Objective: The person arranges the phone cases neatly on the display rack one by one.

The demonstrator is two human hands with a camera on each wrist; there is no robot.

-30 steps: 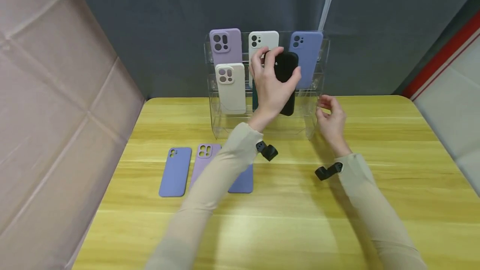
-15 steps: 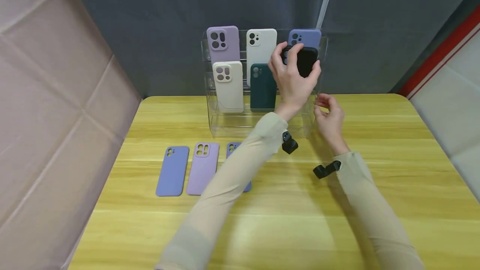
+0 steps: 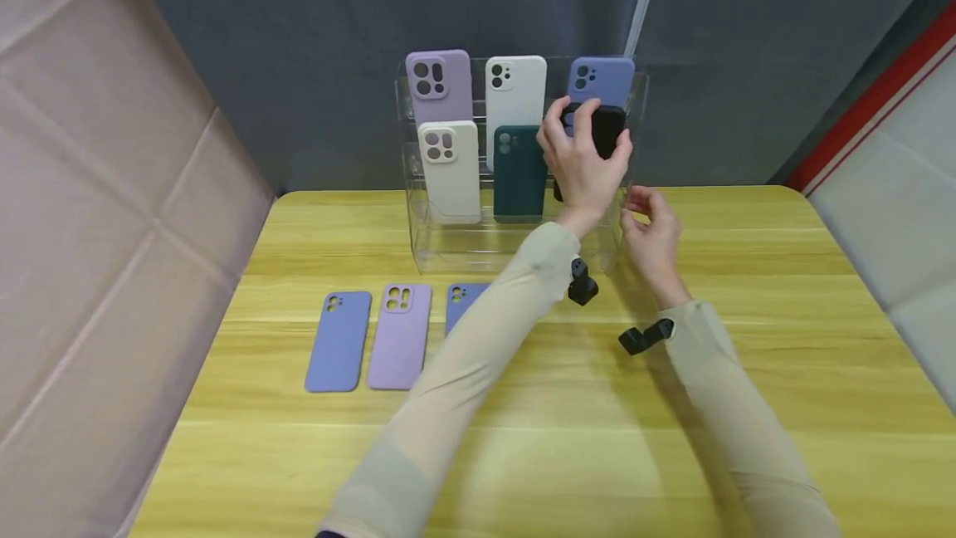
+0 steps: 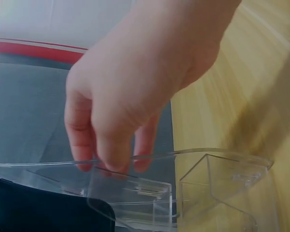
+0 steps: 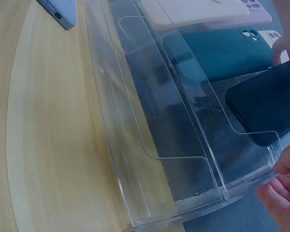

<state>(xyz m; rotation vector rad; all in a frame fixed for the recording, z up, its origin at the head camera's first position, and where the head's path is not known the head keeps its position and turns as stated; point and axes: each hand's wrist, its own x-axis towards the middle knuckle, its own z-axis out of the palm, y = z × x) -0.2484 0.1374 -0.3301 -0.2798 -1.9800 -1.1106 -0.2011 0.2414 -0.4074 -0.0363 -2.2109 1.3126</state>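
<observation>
My left hand (image 3: 585, 168) holds a black phone case (image 3: 609, 128) by its upper part, thumb on the right edge and fingers over the top left. The case stands in the lower right place of a clear acrylic display stand (image 3: 515, 260), in front of a blue-purple phone case (image 3: 614, 77). In the right wrist view the black phone case (image 5: 266, 104) leans inside the tier, beside a teal phone case (image 5: 222, 53). My right hand (image 3: 657, 243) grips the stand's right side edge; in the left wrist view the right hand (image 4: 130, 87) has its fingertips over that edge.
A lilac case (image 3: 441, 98), a white case (image 3: 515, 102) and a cream case (image 3: 451, 177) stand in the rack. On the wooden table lie a blue-purple case (image 3: 338, 347), a lilac case (image 3: 398, 343) and another blue-purple case (image 3: 461, 301), partly under my left sleeve.
My left hand has carried the black case rightward from before the white and teal cases, then slightly down into the tier. The teal case is uncovered. My right hand stays at the stand's side.
</observation>
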